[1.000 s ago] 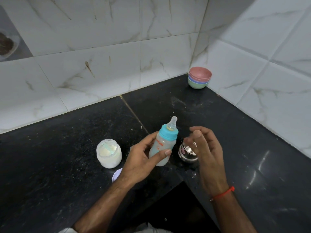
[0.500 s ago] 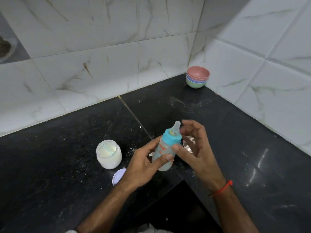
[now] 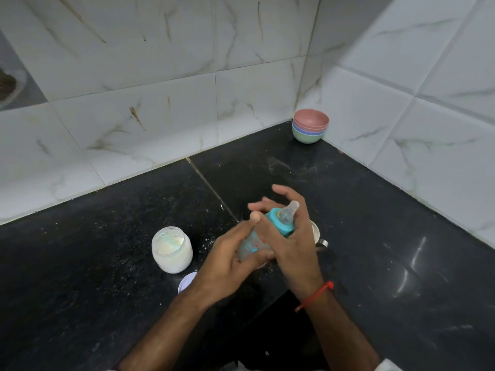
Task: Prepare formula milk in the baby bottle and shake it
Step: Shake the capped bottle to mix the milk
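1. Both hands meet on the baby bottle [image 3: 278, 223] above the worktop [image 3: 375, 210]; my left hand [image 3: 230, 261] grips its body from below.
2. My right hand [image 3: 292, 242] wraps the teal collar, fingers partly splayed; the teat tilts away from me.
3. Left of my hands stands the open powder jar [image 3: 172, 249].

Reddish printing is showing on the clear body of the baby bottle [image 3: 250, 246], between the fingers holding it, but it is blurring too much for any word or number to be read; nothing else on the counter is carrying legible text
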Demonstrator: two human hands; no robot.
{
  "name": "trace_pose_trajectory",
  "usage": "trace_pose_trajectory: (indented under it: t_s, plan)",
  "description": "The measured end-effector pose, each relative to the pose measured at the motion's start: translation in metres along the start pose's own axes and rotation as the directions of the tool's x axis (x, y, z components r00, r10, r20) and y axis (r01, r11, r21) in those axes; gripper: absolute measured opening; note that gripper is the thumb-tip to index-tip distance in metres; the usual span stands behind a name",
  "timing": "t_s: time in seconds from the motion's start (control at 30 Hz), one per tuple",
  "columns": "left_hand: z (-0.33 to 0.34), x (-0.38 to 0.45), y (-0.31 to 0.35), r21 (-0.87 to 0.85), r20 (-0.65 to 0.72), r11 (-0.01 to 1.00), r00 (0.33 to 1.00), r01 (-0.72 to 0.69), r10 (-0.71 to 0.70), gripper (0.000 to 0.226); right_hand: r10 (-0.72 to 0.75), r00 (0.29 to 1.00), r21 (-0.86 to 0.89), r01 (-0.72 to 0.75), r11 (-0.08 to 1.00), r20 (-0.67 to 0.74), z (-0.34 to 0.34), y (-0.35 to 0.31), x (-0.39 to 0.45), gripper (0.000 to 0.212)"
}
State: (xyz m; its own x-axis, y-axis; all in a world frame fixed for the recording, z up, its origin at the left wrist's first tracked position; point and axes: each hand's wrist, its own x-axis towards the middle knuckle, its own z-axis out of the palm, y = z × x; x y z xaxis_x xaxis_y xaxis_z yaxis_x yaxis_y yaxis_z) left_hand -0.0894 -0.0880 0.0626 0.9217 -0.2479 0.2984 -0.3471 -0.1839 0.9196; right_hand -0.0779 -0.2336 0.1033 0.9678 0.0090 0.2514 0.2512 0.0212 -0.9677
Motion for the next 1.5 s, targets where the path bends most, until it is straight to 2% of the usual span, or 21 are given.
trace_pose_trajectory:
  t_s: [0.03, 0.1, 0.17, 0.2, 0.27, 0.33, 0.4, 0.43, 0.5, 0.57, 0.6, 0.67, 0.73, 0.8, 0.87, 0.93, 1.03, 1.13, 1.2, 1.37, 1.5]
  plan:
    - [-0.003, -0.001, 0.004, -0.116, 0.076, 0.992, 0.996, 0.044, -0.035, 0.041, -0.054, 0.986, -0.007, 0.056, 0.998, 0.159, -0.010, -0.001, 0.004, 0.064]
    - [-0.004, -0.002, 0.011, -0.249, 0.230, 0.962, 0.972, 0.111, -0.053, 0.042, -0.101, 0.891, 0.072, 0.077, 0.994, 0.443, -0.028, -0.009, 0.014, 0.076]
    - [0.001, -0.003, 0.013, -0.259, 0.249, 0.957, 0.966, 0.133, -0.066, 0.040, -0.098, 0.843, 0.146, 0.023, 0.989, 0.529, -0.032, -0.017, 0.021, 0.070]
    - [0.004, -0.002, 0.013, -0.218, 0.188, 0.970, 0.980, 0.104, -0.063, 0.037, -0.079, 0.878, 0.161, 0.003, 0.987, 0.471, -0.029, -0.018, 0.022, 0.060]
    - [0.008, 0.002, 0.011, -0.001, 0.023, 1.000, 1.000, -0.012, 0.012, 0.040, -0.020, 0.976, 0.170, -0.018, 0.985, 0.217, -0.013, -0.017, 0.020, 0.037]
    - [0.009, 0.005, 0.007, 0.170, -0.053, 0.982, 0.994, -0.086, 0.096, 0.053, 0.005, 0.999, 0.134, 0.000, 0.991, -0.035, 0.002, -0.013, 0.014, 0.021]
    - [0.006, 0.006, 0.009, 0.076, -0.028, 0.995, 0.997, -0.065, 0.067, 0.051, -0.039, 0.995, 0.102, 0.048, 0.994, -0.093, 0.005, -0.012, 0.012, 0.024]
    - [0.001, 0.005, 0.011, -0.039, 0.018, 0.999, 1.000, -0.010, 0.011, 0.048, -0.061, 0.998, 0.099, 0.062, 0.993, -0.016, 0.000, -0.014, 0.013, 0.033]
    - [-0.007, 0.001, 0.017, -0.266, 0.164, 0.955, 0.983, 0.130, -0.088, 0.045, -0.133, 0.942, 0.122, 0.099, 0.988, 0.309, -0.016, -0.023, 0.014, 0.055]
    - [-0.010, -0.002, 0.022, -0.315, 0.280, 0.927, 0.953, 0.202, -0.113, 0.048, -0.162, 0.819, 0.175, 0.076, 0.982, 0.551, -0.029, -0.030, 0.018, 0.064]
    - [-0.008, -0.002, 0.022, -0.309, 0.283, 0.929, 0.952, 0.204, -0.115, 0.046, -0.154, 0.809, 0.184, 0.058, 0.981, 0.567, -0.031, -0.032, 0.020, 0.059]
    - [-0.001, 0.000, 0.025, -0.248, 0.177, 0.959, 0.979, 0.140, -0.097, 0.037, -0.147, 0.902, 0.176, 0.080, 0.981, 0.406, -0.024, -0.032, 0.019, 0.039]
    - [0.003, 0.004, 0.023, 0.009, 0.041, 1.000, 0.999, 0.016, -0.017, 0.044, -0.136, 0.986, 0.143, 0.122, 0.982, 0.099, -0.009, -0.028, 0.014, 0.017]
    - [0.003, 0.008, 0.020, 0.229, -0.020, 0.970, 0.996, -0.084, 0.091, 0.059, -0.106, 0.980, 0.131, 0.128, 0.983, -0.167, 0.005, -0.020, 0.006, 0.008]
    - [0.003, 0.009, 0.018, 0.207, -0.021, 0.976, 0.997, -0.069, 0.075, 0.066, -0.073, 0.964, 0.105, 0.102, 0.989, -0.254, 0.011, -0.016, 0.005, 0.016]
    - [0.005, 0.007, 0.015, 0.125, -0.060, 0.992, 0.997, -0.033, 0.041, 0.062, -0.054, 0.984, 0.119, 0.074, 0.990, -0.169, 0.008, -0.016, 0.008, 0.042]
    - [0.009, 0.001, 0.015, 0.003, -0.115, 1.000, 0.993, 0.025, -0.025, 0.048, -0.160, 0.987, 0.066, 0.157, 0.985, 0.035, -0.006, -0.010, 0.012, 0.076]
    - [0.009, -0.002, 0.017, -0.020, -0.120, 0.998, 0.991, 0.051, -0.053, 0.045, -0.196, 0.966, -0.063, 0.209, 0.976, 0.171, -0.015, -0.004, 0.012, 0.066]
    - [0.010, -0.003, 0.018, -0.029, -0.111, 0.997, 0.991, 0.070, -0.073, 0.049, -0.175, 0.963, -0.071, 0.193, 0.979, 0.207, -0.020, -0.002, 0.011, 0.063]
    - [0.012, -0.006, 0.022, -0.020, -0.114, 0.994, 0.988, 0.104, -0.106, 0.057, -0.147, 0.965, -0.021, 0.156, 0.988, 0.216, -0.022, 0.000, 0.005, 0.068]
    - [0.016, -0.008, 0.028, -0.003, -0.116, 0.994, 0.988, 0.106, -0.105, 0.066, -0.133, 0.941, -0.132, 0.182, 0.974, 0.310, -0.027, -0.002, 0.005, 0.084]
